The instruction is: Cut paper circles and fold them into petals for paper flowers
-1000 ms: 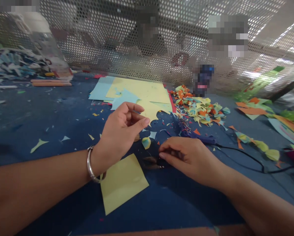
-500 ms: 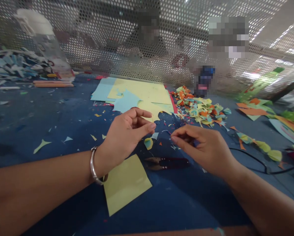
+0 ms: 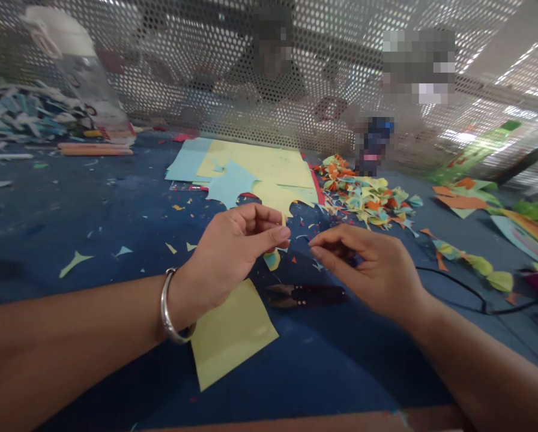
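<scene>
My left hand point(image 3: 246, 240), with a silver bangle at the wrist, hovers over the table with thumb and index finger pinched. A pale yellow sliver shows at its fingertips; I cannot tell whether it is held. Opposite, my right hand point(image 3: 359, 258) is closed in a pinch. Something blue is partly hidden in its palm, and what the fingertips grip is too small to name. Between and below the hands lie dark-handled thread snips point(image 3: 316, 294). A yellow paper square point(image 3: 235, 339) rests under my left wrist. A small yellow-and-blue paper piece point(image 3: 272, 260) lies just below my left fingertips.
Yellow and blue paper sheets point(image 3: 269, 162) with cut-out edges lie ahead. Right of them is a heap of small folded paper pieces point(image 3: 363, 195). A bottle point(image 3: 89, 84) and paper strips point(image 3: 26, 117) stand back left. A black cable point(image 3: 467, 291) runs at right. Behind is a perforated screen point(image 3: 183, 90).
My left hand has shifted slightly right, its thumb and index finger closer together, with a yellow sliver now at the tips. My right hand has moved slightly left, still pinched.
</scene>
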The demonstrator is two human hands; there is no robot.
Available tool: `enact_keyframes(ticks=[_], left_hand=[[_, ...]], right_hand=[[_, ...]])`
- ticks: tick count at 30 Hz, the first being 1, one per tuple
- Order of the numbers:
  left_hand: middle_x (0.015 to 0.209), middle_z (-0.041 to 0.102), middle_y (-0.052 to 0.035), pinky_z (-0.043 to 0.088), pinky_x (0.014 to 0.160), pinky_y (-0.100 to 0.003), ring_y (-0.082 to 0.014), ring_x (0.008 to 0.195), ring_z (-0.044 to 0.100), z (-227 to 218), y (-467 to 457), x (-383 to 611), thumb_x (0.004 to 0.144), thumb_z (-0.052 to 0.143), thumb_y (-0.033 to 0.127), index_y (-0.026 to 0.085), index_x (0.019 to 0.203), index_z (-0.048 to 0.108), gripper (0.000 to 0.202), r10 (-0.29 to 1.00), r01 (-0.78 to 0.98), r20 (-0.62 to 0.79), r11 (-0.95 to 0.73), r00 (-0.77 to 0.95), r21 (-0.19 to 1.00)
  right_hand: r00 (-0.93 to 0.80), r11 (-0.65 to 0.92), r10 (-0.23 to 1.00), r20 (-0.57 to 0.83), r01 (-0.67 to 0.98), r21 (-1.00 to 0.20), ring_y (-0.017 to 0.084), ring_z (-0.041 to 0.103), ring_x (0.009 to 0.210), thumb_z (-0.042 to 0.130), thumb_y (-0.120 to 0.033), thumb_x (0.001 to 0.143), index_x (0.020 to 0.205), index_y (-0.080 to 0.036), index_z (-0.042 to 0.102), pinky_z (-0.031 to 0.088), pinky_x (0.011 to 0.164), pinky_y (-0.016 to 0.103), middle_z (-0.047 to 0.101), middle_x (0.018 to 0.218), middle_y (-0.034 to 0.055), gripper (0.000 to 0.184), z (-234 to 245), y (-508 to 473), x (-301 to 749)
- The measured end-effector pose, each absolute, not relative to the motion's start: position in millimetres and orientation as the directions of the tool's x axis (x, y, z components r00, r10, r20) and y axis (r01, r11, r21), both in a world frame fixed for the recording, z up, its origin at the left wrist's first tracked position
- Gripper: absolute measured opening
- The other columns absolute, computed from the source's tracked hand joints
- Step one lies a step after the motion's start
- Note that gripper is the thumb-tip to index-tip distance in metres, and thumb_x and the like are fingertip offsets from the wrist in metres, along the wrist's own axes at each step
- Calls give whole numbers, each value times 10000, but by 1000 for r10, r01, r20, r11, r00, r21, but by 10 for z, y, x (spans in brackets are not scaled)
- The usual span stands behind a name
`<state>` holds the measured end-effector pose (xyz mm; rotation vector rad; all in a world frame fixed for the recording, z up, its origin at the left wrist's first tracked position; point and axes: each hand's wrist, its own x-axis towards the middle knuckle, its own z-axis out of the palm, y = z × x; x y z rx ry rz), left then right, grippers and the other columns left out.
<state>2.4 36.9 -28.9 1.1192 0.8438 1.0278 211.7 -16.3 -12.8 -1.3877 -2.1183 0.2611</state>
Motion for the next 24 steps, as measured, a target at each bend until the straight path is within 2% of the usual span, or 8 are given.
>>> enact_keyframes(ticks=[3,8,10,16,21,24], left_hand=[[738,708,20,560,703,-223,-100,672,690,-297,382,32,673,915,289,155,865,690,326,945,-227,-39,118,325,967],[738,712,17,561,688,-207,-99,678,700,-314,418,30,682,912,296,158,866,690,320,944,-219,-67,144,324,965],[736,707,19,555,677,-197,-94,673,696,-309,415,30,680,912,282,157,859,691,311,944,-209,-71,144,322,967],[753,710,6,553,653,-209,-109,680,701,-293,408,32,696,896,299,162,862,686,301,952,-210,-68,135,299,968],[764,708,8,552,660,-212,-106,677,699,-305,417,34,707,885,284,157,871,687,286,952,-195,-41,104,302,975],[756,699,18,541,662,-197,-92,675,690,-315,408,30,725,872,268,158,876,694,258,947,-180,-11,72,321,981]], right_hand=[[-291,448,873,391,793,-412,124,632,692,620,-210,949,940,-204,720,477,651,234,742,847,13,101,-95,-141,2177],[-102,282,906,411,869,-406,119,606,581,630,-255,925,894,-200,721,469,581,247,734,770,16,111,-36,-10,2400],[-83,251,920,383,876,-413,121,602,584,637,-271,915,889,-198,717,466,572,245,734,771,18,111,-23,27,2457],[-228,258,966,124,901,-348,129,582,576,617,-285,911,853,-211,710,428,565,246,667,659,-15,133,12,-13,2431],[-233,226,970,-62,968,-113,157,584,627,605,-253,889,831,-221,702,355,577,272,681,702,-2,118,6,-42,2359],[-156,153,982,-109,988,-35,173,601,671,573,-226,874,829,-224,699,332,590,283,703,764,16,134,-10,-35,2317]])
